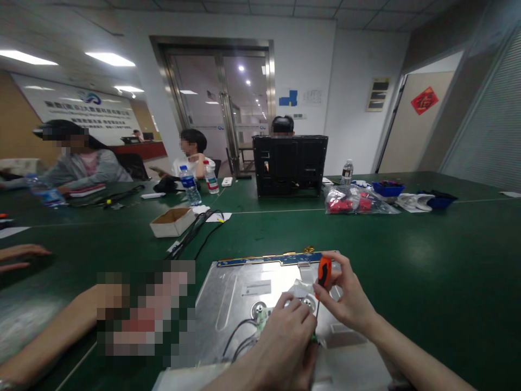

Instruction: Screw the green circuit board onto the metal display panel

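Note:
My right hand (348,296) pinches the orange-and-black handle of a screwdriver (324,271), held nearly upright with its shaft pointing down. The shaft ends beside the fingers of my left hand (291,326). Those fingers are curled together over a small green circuit board (261,319), and whatever they grip is hidden beneath them. Under both hands lies a flat silver metal panel (228,288), apparently the back of a display. Black wires (240,331) run from the green board. Along the panel's far edge sits a long blue circuit strip (264,259).
Another person's arm (61,331) reaches in from the left beside a blurred patch. Beyond the panel are black cables (195,231), a small open box (173,222), bottles (189,185), an upright black frame (290,165) and a plastic bag with red items (358,201). People sit across the green table (427,244).

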`<state>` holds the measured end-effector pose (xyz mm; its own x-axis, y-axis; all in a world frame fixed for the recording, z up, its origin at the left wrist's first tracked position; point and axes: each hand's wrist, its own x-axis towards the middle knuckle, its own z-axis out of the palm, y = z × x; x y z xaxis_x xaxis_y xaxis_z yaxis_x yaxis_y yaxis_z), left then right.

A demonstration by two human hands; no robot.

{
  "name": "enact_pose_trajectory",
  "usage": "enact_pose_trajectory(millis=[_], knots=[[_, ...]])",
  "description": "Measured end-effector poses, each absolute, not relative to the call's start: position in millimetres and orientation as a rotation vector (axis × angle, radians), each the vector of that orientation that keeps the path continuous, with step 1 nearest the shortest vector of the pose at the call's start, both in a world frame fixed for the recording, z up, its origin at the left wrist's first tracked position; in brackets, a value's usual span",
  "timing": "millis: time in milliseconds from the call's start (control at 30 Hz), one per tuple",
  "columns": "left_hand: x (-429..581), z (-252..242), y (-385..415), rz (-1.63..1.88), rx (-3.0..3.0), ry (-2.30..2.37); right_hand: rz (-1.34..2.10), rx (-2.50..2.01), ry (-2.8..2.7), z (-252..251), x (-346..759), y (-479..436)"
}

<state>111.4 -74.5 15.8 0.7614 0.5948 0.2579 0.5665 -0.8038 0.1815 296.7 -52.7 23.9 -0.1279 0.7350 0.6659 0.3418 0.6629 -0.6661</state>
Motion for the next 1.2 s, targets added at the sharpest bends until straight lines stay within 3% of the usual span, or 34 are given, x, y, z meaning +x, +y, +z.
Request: enact_pose_trajectory(millis=[567,1200], knots=[[112,17,-74,0.399,2.810,0.990,0.501,-0.916,-1.721,23,297,-52],[112,16,-76,0.407,2.757,1.001,0.289,-0.739,-1.846,31,295,-63]])
